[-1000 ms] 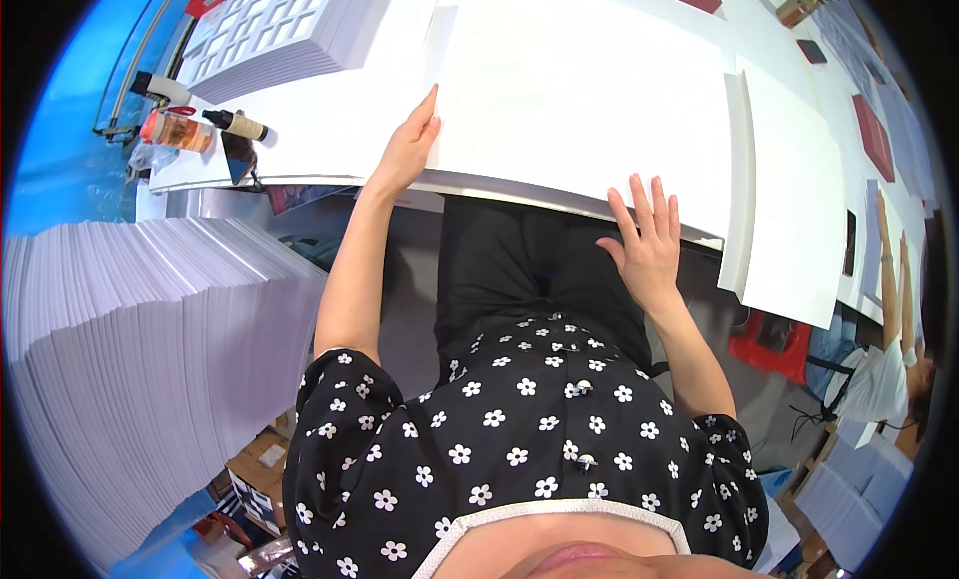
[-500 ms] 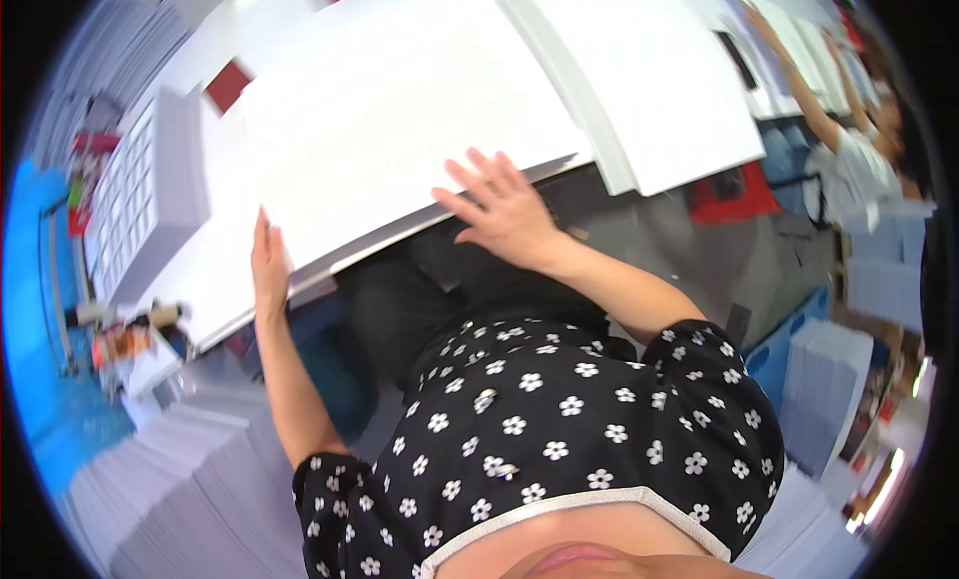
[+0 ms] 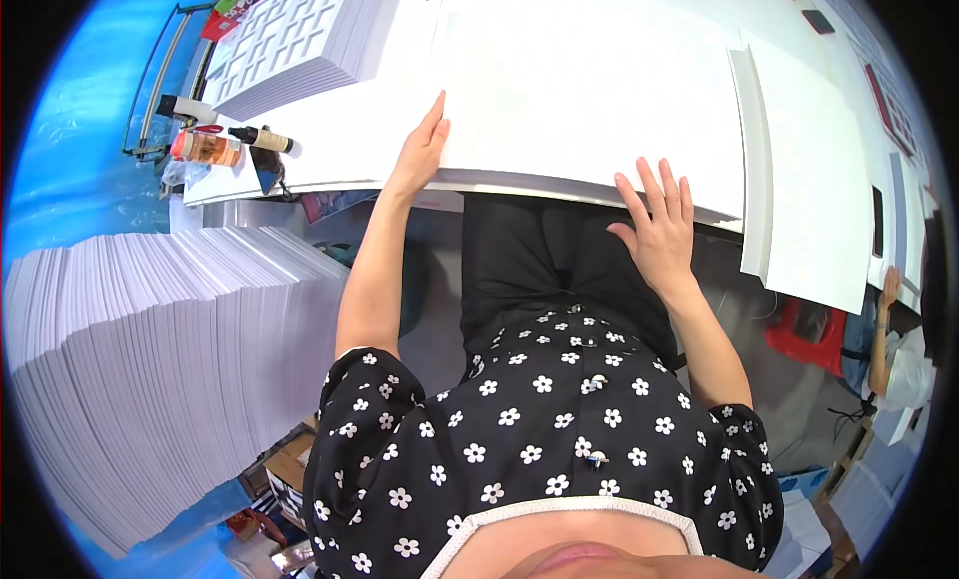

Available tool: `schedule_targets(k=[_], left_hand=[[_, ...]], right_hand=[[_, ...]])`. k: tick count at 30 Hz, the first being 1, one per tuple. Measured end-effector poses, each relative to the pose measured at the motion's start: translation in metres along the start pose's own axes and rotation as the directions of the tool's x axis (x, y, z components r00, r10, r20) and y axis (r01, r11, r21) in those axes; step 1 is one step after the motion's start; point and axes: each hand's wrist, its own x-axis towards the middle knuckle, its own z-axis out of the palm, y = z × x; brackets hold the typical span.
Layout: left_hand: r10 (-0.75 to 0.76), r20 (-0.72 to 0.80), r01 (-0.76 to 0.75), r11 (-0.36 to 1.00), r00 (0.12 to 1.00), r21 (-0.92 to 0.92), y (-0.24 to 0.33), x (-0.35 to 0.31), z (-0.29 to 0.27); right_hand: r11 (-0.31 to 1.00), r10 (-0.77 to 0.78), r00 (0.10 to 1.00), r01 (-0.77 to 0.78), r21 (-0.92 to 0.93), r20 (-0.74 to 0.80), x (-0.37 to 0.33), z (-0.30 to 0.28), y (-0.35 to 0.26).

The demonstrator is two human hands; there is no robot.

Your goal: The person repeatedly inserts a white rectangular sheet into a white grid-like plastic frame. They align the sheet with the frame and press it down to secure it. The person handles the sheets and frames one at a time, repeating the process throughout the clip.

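A broad white sheet (image 3: 589, 99) lies before me on the table, with a thick layered front edge that looks like more sheets or board beneath. My left hand (image 3: 423, 151) stands on its edge at the sheet's left side, fingers straight and together, holding nothing. At the front edge, right of the middle, my right hand (image 3: 659, 224) is spread flat, its fingertips on or just over the white surface. Whether they press on it I cannot tell. To the right of that hand runs a long white folded strip (image 3: 754, 164), with another white sheet (image 3: 814, 179) beyond it.
White panels with raised grid patterns (image 3: 290, 44) are stacked at the back left. Nearby lie a dark-capped bottle (image 3: 265, 139) and a drink bottle (image 3: 210, 149). A tall stack of white sheets (image 3: 190, 349) stands at my left. A co-worker's hand (image 3: 889, 284) is far right.
My view has turned, so the table sits straighter and the left-hand stack shows more fully. Both hands remain beside the sheet, the right one closer to its front edge.
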Motion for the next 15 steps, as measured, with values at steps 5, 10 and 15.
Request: schedule_targets(k=[5, 10, 15], left_hand=[[0.045, 0.017, -0.046, 0.997, 0.999, 0.063, -0.002, 0.009, 0.003], [0.094, -0.013, -0.091, 0.985, 0.995, 0.148, -0.067, 0.02, -0.008], [0.054, 0.071, -0.066, 0.981, 0.996, 0.183, -0.029, 0.018, -0.005]], right_hand=[[1.0, 0.022, 1.0, -0.022, -0.009, 0.001, -0.001, -0.003, 0.0], [1.0, 0.0, 0.999, 0.0, 0.005, 0.04, 0.004, -0.003, 0.002], [0.986, 0.166, 0.984, -0.165, 0.029, -0.067, -0.013, -0.013, 0.016]])
